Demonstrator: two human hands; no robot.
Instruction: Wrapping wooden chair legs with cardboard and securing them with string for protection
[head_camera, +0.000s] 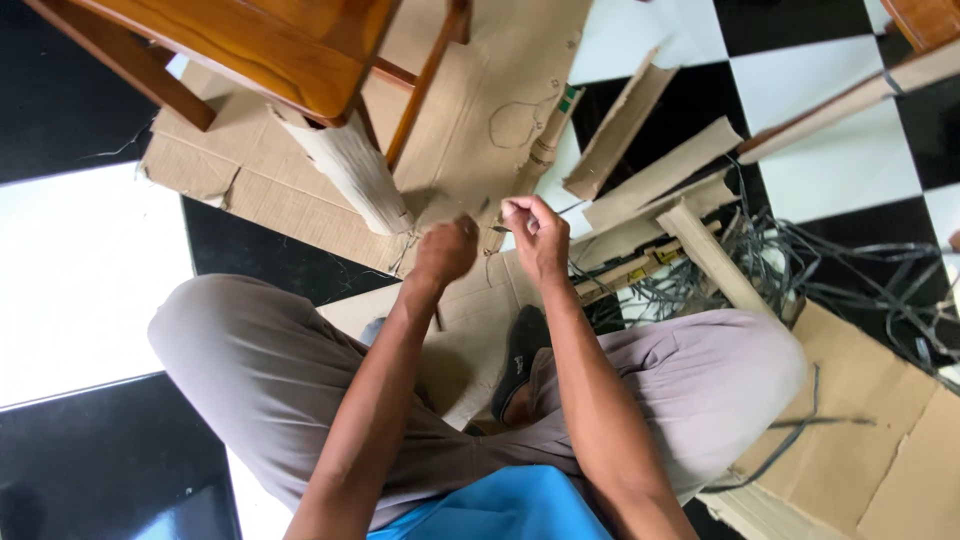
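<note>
Hands meet low in front of a seated person, just past the crossed legs in grey trousers (270, 370). The left hand (445, 252) is curled into a loose fist, its back turned to the camera, so what it grips cannot be told. The right hand (535, 235) is raised just beside it, thumb and fingertips pinched together on something thin; it looks like a strand or strip, too small to name surely. Both hands hover close to the foot of a chair leg (355, 170) that is wrapped in pale corrugated cardboard, and the left hand is the nearer of the two.

The wooden chair (270, 45) stands over a large flattened cardboard sheet (470, 110) spread on a black and white tiled floor (80, 260). To the right of the hands lie several folded cardboard strips (665, 175), some leaning over one another, and past them a loose tangle of dark plastic straps (830, 265) trails across the tiles. More flat cardboard (860, 420) sits beside the right knee, with one dark strap lying across it. A dark shoe (520, 360) shows between the forearms, tucked against the trousers. A blue shirt edge (500, 505) fills the bottom of the view.
</note>
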